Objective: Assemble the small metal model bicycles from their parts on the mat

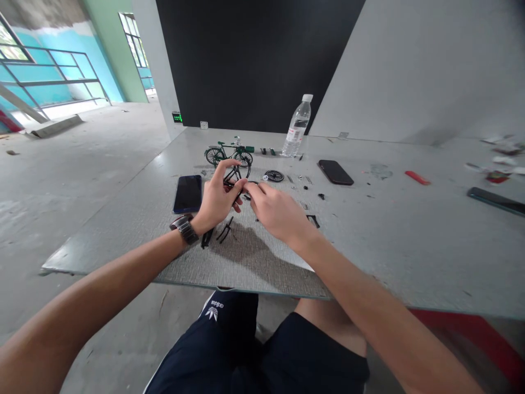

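My left hand (216, 196), with a dark watch (185, 229) on the wrist, is closed around a black model bicycle frame (234, 174) above the table. My right hand (281, 212) meets it from the right, fingertips pinched together against the frame's lower right part. What lies between those right fingertips is hidden. Behind the hands stands a green model bicycle (227, 155) on two wheels. A loose spoked wheel (274, 175) lies flat to the right of the frame. Nearer to me, a small black fork (225, 231) lies below my left hand.
Tiny parts (321, 196) lie scattered right of my hands. One phone (187, 193) lies at left, another (335, 172) at right. A water bottle (296, 130) stands at the back. Farther right are a red piece (417, 177) and a dark flat object (497, 201).
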Motion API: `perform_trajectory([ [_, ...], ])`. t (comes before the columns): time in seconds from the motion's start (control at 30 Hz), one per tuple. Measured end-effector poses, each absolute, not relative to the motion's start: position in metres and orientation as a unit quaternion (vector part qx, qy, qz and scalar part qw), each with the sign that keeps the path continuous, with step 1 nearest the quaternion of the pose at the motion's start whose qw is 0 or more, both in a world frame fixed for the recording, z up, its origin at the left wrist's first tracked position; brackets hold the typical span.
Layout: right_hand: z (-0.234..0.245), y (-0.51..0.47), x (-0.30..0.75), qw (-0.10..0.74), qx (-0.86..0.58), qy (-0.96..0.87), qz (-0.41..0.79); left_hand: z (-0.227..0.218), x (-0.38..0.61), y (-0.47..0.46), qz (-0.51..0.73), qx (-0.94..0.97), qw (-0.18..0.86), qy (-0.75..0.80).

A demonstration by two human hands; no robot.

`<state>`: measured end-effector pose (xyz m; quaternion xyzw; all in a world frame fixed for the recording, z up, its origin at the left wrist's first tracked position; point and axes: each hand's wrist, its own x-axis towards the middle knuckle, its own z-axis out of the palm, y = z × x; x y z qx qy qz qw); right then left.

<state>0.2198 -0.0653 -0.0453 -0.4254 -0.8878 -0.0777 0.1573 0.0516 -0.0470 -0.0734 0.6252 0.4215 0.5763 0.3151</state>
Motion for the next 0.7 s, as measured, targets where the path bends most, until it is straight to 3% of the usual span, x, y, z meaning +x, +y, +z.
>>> perform_trajectory([
  [0.37, -0.044, -0.061, 0.219, 0.194, -0.410, -0.881, -0.134, -0.079, 0.051, -0.042, 0.572, 0.612, 0.342, 0.425],
  [0.7, -0.020, -0.051, 0.216, 0.201, -0.365, -0.906, -0.071, -0.082, 0.048, -0.035, 0.577, 0.556, 0.433, 0.412],
])
